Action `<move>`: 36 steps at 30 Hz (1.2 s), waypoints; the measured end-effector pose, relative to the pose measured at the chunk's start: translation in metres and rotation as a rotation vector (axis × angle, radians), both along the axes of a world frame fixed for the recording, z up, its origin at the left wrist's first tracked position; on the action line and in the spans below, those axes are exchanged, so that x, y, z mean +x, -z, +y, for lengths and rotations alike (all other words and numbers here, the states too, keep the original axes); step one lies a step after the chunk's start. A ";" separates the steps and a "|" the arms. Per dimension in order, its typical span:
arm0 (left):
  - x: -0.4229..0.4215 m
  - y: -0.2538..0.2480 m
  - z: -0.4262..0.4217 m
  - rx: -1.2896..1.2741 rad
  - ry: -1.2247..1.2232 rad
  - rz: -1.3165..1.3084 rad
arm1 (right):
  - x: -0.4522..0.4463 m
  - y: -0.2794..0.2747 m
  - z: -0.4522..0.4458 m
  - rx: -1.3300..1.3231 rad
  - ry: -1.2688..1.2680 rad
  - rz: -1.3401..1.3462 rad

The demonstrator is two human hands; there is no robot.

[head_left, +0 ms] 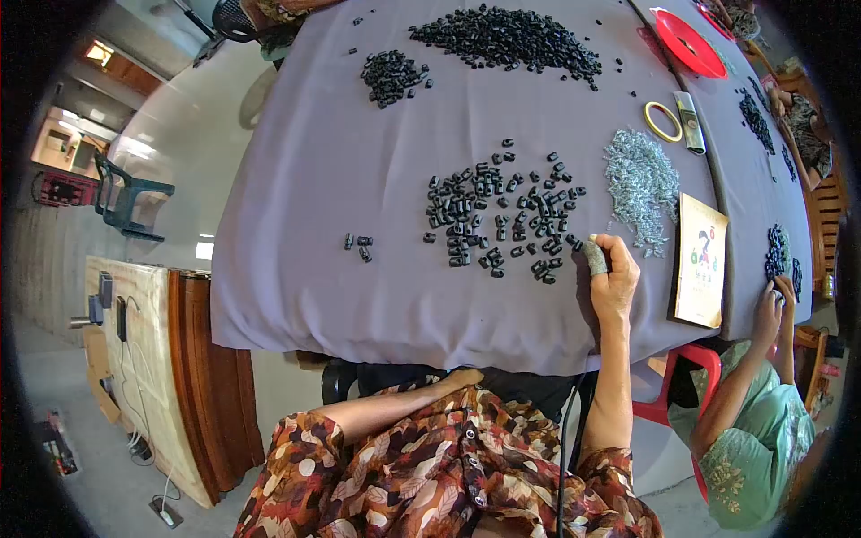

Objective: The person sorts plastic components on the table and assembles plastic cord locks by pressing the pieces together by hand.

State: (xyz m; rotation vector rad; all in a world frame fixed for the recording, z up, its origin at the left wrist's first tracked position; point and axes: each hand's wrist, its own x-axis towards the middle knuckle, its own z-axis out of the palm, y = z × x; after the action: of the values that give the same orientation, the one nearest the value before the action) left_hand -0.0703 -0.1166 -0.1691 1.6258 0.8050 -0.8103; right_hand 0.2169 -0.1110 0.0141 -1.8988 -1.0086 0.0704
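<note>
The person in the leafy shirt [466, 457] sits at a big bench [314, 179] with a smooth grey cloth on it. Their right hand [616, 273] is over the bench, with the fingers curled in. One finger has a grey cover [597, 259] on it. The finger ends are right beside the loose black bits [460, 215], at the near right side of that bunch. From here I can't tell if they are pinching one. The left hand [466, 378] lies low, by the bench edge at the person's lap, and I can't tell if it is spread or closed.

Three more black bits sit off to the left. A big black heap [507, 40] and a smaller black heap [390, 79] are further back. To the right I see a pile of little clear bits [641, 184], and near it a thin book [700, 260]. A red plate [689, 45] is at the far right. Another person, in green [749, 462], works at the right too.
</note>
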 end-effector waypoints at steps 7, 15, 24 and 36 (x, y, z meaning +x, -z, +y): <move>0.001 0.001 -0.004 -0.012 0.004 0.001 | 0.000 -0.001 0.001 0.003 -0.005 -0.020; 0.001 0.004 -0.006 -0.025 0.008 0.008 | 0.001 0.000 0.000 0.018 -0.012 -0.006; 0.001 0.009 -0.002 0.002 0.026 0.008 | 0.002 0.001 -0.001 -0.015 -0.007 -0.016; 0.009 -0.036 0.033 0.191 0.300 -0.113 | 0.005 0.007 -0.003 -0.010 -0.021 0.081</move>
State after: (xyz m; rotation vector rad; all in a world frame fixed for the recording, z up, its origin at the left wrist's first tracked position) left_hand -0.0611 -0.0841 -0.1333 1.9759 0.5797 -0.8610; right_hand 0.2218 -0.1138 0.0066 -1.8792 -0.9755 0.1636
